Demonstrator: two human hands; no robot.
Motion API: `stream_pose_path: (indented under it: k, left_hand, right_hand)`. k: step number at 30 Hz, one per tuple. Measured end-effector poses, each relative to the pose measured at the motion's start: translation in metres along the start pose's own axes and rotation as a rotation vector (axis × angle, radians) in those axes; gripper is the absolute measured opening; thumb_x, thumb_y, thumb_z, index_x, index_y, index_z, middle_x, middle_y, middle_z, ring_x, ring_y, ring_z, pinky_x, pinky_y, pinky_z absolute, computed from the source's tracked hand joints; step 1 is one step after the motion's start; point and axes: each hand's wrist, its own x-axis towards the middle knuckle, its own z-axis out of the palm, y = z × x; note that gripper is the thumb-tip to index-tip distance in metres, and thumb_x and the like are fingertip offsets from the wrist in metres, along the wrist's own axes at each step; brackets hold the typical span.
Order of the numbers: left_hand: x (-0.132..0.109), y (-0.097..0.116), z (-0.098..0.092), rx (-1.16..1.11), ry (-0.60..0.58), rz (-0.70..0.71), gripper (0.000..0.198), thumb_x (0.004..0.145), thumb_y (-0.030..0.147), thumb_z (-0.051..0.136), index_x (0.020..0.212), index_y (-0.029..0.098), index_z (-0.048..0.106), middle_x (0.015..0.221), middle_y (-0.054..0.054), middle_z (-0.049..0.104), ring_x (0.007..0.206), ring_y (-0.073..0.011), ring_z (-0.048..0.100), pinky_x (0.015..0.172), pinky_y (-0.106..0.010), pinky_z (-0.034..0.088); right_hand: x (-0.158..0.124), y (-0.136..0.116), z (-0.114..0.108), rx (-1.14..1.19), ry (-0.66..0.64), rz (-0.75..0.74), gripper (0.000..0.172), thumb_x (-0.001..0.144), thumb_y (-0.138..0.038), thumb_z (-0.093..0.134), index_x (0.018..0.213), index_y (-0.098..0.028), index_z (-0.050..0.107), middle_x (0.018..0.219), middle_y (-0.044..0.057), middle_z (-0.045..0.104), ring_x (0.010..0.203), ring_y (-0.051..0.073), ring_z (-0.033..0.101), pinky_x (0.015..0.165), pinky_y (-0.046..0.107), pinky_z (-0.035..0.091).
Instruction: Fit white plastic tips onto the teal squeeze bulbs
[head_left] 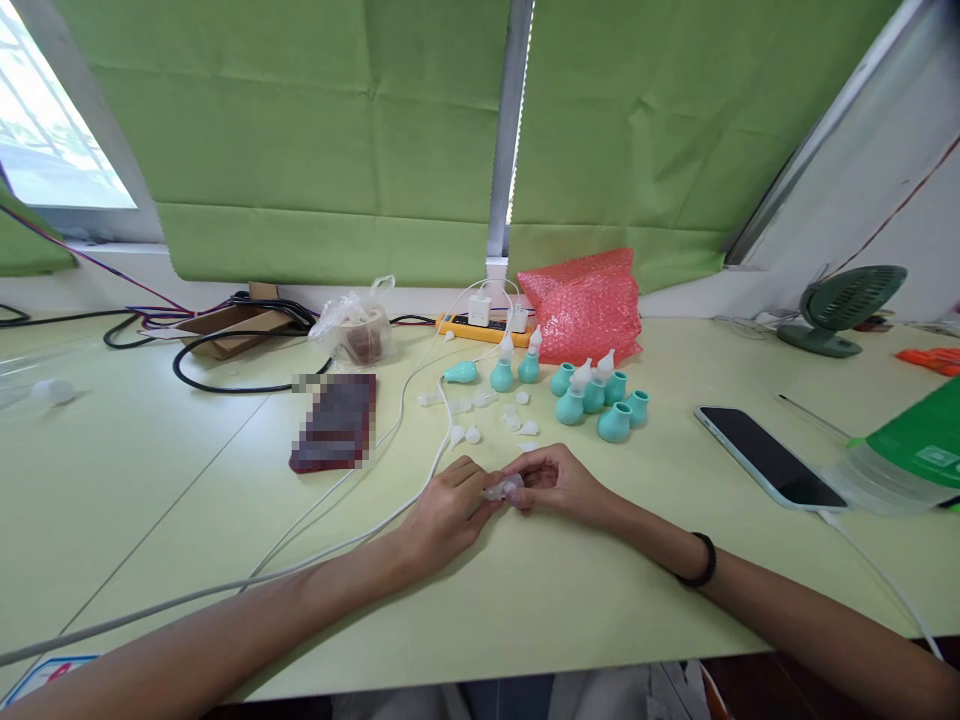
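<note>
Precision rules here, low over the pale table point(525, 620): the left hand point(454, 500) pinches one end of a clear plastic piece point(506, 488), and the right hand point(559, 485) has the other, thumb and finger drawn narrow around it. The piece sits between the two sets of fingertips, in front of the scattered parts; whether it is one part or two joined, nobody can tell from here.

Good handling likely means keeping both ends in one straight line, steadying with the left and working gently with the right, since squeezing hard could bend thin plastic. Resting the forearms looks wise, though the white cable point(405, 508) runs close along the left one and could snag.

And watch the far side! Small white tips point(472, 434) lie loose just beyond the hands, with turquoise bulbs point(615, 423) behind them to the right; a careless knuckle might scatter those tips.
</note>
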Motion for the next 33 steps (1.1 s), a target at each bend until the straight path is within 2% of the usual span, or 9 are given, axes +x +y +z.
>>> stream_pose_path:
  k: [7, 12, 17, 22, 24, 26, 30, 32, 33]
  left_hand:
    - [-0.001, 0.0, 0.0, -0.022, -0.006, 0.018, 0.015, 0.077, 0.013, 0.048, 0.089, 0.014, 0.056, 0.071, -0.007, 0.059, 0.068, -0.016, 0.053, 0.058, -0.026, 0.046]
    - [-0.001, 0.001, -0.001, -0.043, 0.036, -0.012, 0.014, 0.076, 0.015, 0.049, 0.088, 0.014, 0.056, 0.068, -0.006, 0.059, 0.066, -0.0159, 0.052, 0.057, -0.026, 0.045]
    - [-0.001, 0.001, -0.001, -0.048, 0.025, -0.013, 0.014, 0.076, 0.015, 0.049, 0.087, 0.016, 0.057, 0.069, -0.005, 0.06, 0.067, -0.0154, 0.052, 0.059, -0.026, 0.045]
    - [0.0, 0.004, -0.003, -0.059, 0.023, -0.022, 0.019, 0.076, 0.018, 0.05, 0.093, 0.016, 0.057, 0.07, -0.005, 0.06, 0.068, -0.0151, 0.053, 0.061, -0.026, 0.045]
    - [0.001, 0.006, -0.004, -0.066, 0.033, -0.032, 0.019, 0.075, 0.02, 0.051, 0.092, 0.016, 0.058, 0.068, -0.004, 0.06, 0.067, -0.0145, 0.054, 0.061, -0.025, 0.045]
    - [0.002, 0.007, -0.005, -0.062, 0.047, -0.078, 0.018, 0.073, 0.02, 0.052, 0.089, 0.015, 0.057, 0.068, -0.004, 0.059, 0.066, -0.0139, 0.054, 0.06, -0.025, 0.044]
    - [0.004, 0.008, -0.006, -0.03, 0.017, -0.228, 0.016, 0.069, 0.018, 0.053, 0.085, 0.016, 0.055, 0.067, -0.001, 0.057, 0.061, -0.012, 0.053, 0.056, -0.023, 0.044]
    - [0.004, 0.008, -0.006, -0.028, -0.01, -0.274, 0.016, 0.067, 0.017, 0.052, 0.083, 0.017, 0.054, 0.067, 0.0, 0.056, 0.061, -0.0116, 0.053, 0.055, -0.022, 0.044]
    - [0.004, 0.007, -0.006, -0.032, -0.016, -0.285, 0.016, 0.066, 0.016, 0.052, 0.082, 0.017, 0.053, 0.068, 0.0, 0.056, 0.062, -0.0116, 0.053, 0.055, -0.022, 0.044]
  right_hand:
    - [0.0, -0.002, 0.0, -0.005, -0.008, 0.028, 0.033, 0.053, -0.021, 0.072, 0.082, -0.009, 0.066, 0.058, 0.001, 0.06, 0.049, 0.009, 0.052, 0.05, 0.022, 0.044]
    - [-0.001, -0.003, 0.001, -0.018, -0.006, 0.009, 0.038, 0.05, -0.021, 0.073, 0.087, -0.011, 0.065, 0.072, 0.004, 0.063, 0.063, 0.012, 0.057, 0.061, 0.024, 0.047]
    - [-0.002, -0.002, 0.001, -0.011, -0.01, 0.0, 0.039, 0.057, -0.03, 0.07, 0.089, -0.008, 0.064, 0.061, 0.004, 0.061, 0.049, 0.01, 0.054, 0.052, 0.024, 0.047]
    - [-0.003, -0.002, 0.0, -0.012, -0.058, -0.026, 0.037, 0.06, -0.034, 0.067, 0.087, -0.009, 0.063, 0.061, 0.004, 0.061, 0.048, 0.01, 0.054, 0.051, 0.025, 0.047]
    - [-0.004, -0.004, 0.002, -0.1, -0.048, -0.057, 0.036, 0.062, -0.037, 0.065, 0.086, -0.009, 0.063, 0.062, 0.005, 0.061, 0.05, 0.011, 0.055, 0.051, 0.026, 0.047]
    - [-0.007, -0.01, 0.001, -0.295, 0.036, -0.182, 0.035, 0.064, -0.036, 0.063, 0.087, -0.01, 0.063, 0.068, 0.007, 0.063, 0.056, 0.013, 0.057, 0.054, 0.026, 0.048]
    - [-0.015, -0.032, -0.013, -0.778, 0.318, -0.59, 0.021, 0.067, -0.028, 0.059, 0.081, -0.012, 0.063, 0.068, 0.006, 0.063, 0.06, 0.013, 0.057, 0.058, 0.024, 0.046]
    - [-0.02, -0.047, -0.029, -1.01, 0.473, -0.661, 0.015, 0.069, -0.026, 0.054, 0.063, -0.014, 0.06, 0.055, 0.003, 0.06, 0.052, 0.011, 0.054, 0.056, 0.023, 0.042]
    - [-0.022, -0.053, -0.039, -1.143, 0.54, -0.621, 0.019, 0.069, -0.028, 0.052, 0.056, -0.015, 0.058, 0.051, 0.002, 0.057, 0.049, 0.011, 0.052, 0.054, 0.023, 0.04]
